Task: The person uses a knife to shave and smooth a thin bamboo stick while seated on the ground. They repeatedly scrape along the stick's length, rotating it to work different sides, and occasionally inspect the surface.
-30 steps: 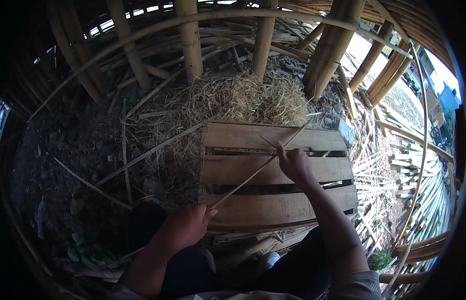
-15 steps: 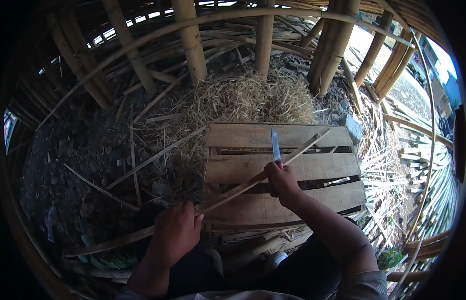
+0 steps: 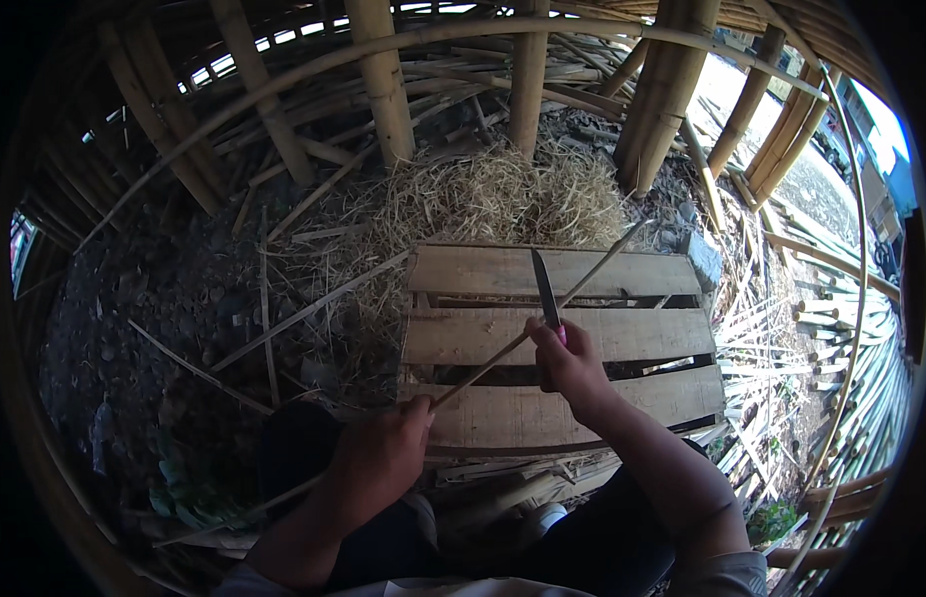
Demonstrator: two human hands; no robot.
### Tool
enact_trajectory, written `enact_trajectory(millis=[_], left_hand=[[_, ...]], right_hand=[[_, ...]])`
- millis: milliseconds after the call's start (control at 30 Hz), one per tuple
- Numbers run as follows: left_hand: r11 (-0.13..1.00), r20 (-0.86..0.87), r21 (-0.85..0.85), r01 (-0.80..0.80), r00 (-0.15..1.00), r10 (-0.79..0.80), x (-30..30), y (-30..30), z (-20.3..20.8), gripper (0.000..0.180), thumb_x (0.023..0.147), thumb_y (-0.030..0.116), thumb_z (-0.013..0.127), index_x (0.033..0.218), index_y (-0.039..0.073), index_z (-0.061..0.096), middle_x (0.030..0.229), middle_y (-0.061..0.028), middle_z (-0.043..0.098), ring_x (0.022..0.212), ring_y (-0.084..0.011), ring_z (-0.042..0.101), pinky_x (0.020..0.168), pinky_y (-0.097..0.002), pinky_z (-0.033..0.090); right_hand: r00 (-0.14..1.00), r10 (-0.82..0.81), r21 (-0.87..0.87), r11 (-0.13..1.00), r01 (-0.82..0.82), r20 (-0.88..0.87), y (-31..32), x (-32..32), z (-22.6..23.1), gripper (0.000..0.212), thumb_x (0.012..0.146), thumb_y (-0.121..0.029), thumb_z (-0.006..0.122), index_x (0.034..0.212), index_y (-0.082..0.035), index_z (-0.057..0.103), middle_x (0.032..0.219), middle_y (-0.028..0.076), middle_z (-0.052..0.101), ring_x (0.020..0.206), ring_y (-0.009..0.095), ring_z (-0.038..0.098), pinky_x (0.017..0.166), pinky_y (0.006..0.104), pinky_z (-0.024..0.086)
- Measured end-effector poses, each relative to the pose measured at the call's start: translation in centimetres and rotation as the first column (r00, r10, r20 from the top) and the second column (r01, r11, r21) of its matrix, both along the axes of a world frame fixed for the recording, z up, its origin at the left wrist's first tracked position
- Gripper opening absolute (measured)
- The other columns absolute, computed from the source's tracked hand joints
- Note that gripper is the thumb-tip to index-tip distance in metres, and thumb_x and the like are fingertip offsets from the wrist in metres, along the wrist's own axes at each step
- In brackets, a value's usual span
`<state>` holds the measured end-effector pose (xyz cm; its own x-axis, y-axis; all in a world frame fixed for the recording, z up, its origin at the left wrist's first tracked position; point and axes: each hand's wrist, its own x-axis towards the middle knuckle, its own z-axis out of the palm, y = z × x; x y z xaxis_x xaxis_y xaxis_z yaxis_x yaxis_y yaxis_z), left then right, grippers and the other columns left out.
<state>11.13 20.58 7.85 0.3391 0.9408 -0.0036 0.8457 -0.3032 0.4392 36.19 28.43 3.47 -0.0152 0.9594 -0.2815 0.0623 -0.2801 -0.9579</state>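
A long thin bamboo strip (image 3: 488, 366) runs slantwise from the lower left, up over a low table of wooden slats (image 3: 543, 416), to beyond its far edge. My left hand (image 3: 385, 453) is closed around the strip near the table's front left corner. In my right hand (image 3: 570, 360) is a knife (image 3: 545, 284) with a pink handle, its dark blade pointing up and away from me. The strip passes right beside that hand, at the foot of the blade; whether the fingers also pinch it I cannot tell.
Behind the table lies a heap of pale shavings (image 3: 503, 194). Thick bamboo posts (image 3: 383, 99) stand beyond it. A grey block (image 3: 702, 257) sits by the far right corner. Many cut bamboo poles (image 3: 851, 338) are piled at the right, and loose strips (image 3: 309, 308) lie on the ground at left.
My left hand has moved right and slightly up. The strip has turned, showing a narrower edge, and its far end reaches further up. The knife blade has tilted and looks darker.
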Motion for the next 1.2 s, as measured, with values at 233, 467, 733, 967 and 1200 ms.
enact_trajectory(millis=[233, 467, 733, 967, 1200], left_hand=[[0.967, 0.051, 0.078, -0.241, 0.970, 0.237, -1.3, 1.1, 0.1, 0.016, 0.104, 0.017, 0.053, 0.104, 0.002, 0.060, 0.081, -0.0235, 0.068, 0.076, -0.0448, 0.068, 0.065, -0.0530, 0.053], [0.945, 0.179, 0.085, -0.316, 0.938, 0.298, -2.3, 2.0, -0.8, 0.018, 0.105, 0.016, 0.051, 0.102, 0.001, 0.061, 0.082, -0.0250, 0.067, 0.084, -0.0462, 0.067, 0.071, -0.0543, 0.052], [0.956, 0.142, -0.022, -0.291, 0.946, 0.291, -1.9, 2.2, -1.0, 0.019, 0.105, 0.017, 0.051, 0.098, 0.001, 0.060, 0.083, -0.0257, 0.067, 0.083, -0.0469, 0.066, 0.070, -0.0546, 0.050], [0.963, 0.132, -0.030, -0.268, 0.954, 0.269, -2.0, 2.9, -1.9, 0.018, 0.104, 0.016, 0.051, 0.101, 0.001, 0.061, 0.084, -0.0259, 0.067, 0.084, -0.0473, 0.066, 0.072, -0.0544, 0.051], [0.970, 0.107, -0.040, -0.239, 0.964, 0.242, -1.8, 3.4, -3.0, 0.022, 0.105, 0.019, 0.051, 0.097, 0.001, 0.059, 0.083, -0.0275, 0.065, 0.084, -0.0489, 0.064, 0.072, -0.0571, 0.049]], right_hand=[[0.766, -0.289, 0.408, 0.912, 0.038, 0.574, 2.8, 6.6, -3.8, 0.026, 0.107, -0.021, 0.048, 0.114, 0.002, 0.056, 0.073, 0.018, 0.058, 0.066, 0.037, 0.059, 0.063, 0.0485, 0.047], [0.598, 0.073, 0.374, 0.718, -0.586, 0.798, -0.3, 0.7, -3.8, 0.045, 0.094, -0.001, 0.057, 0.139, -0.005, 0.054, 0.097, 0.020, 0.066, 0.085, 0.040, 0.067, 0.075, 0.0495, 0.055], [0.257, 0.085, 0.151, 0.619, -0.771, 0.963, -2.0, -3.0, -5.8, 0.064, 0.090, -0.004, 0.060, 0.151, -0.001, 0.042, 0.116, 0.019, 0.058, 0.106, 0.033, 0.062, 0.075, 0.0386, 0.061], [-0.117, -0.025, 0.000, 0.978, -0.208, 0.993, 0.8, 1.5, -6.0, 0.045, 0.098, -0.007, 0.055, 0.141, 0.002, 0.051, 0.103, 0.018, 0.064, 0.091, 0.029, 0.066, 0.067, 0.0349, 0.059], [0.254, 0.030, 0.140, 0.769, -0.624, 0.967, -2.3, 0.0, -4.0, 0.054, 0.096, -0.002, 0.049, 0.148, 0.004, 0.037, 0.105, 0.023, 0.056, 0.098, 0.037, 0.062, 0.075, 0.0457, 0.058]])
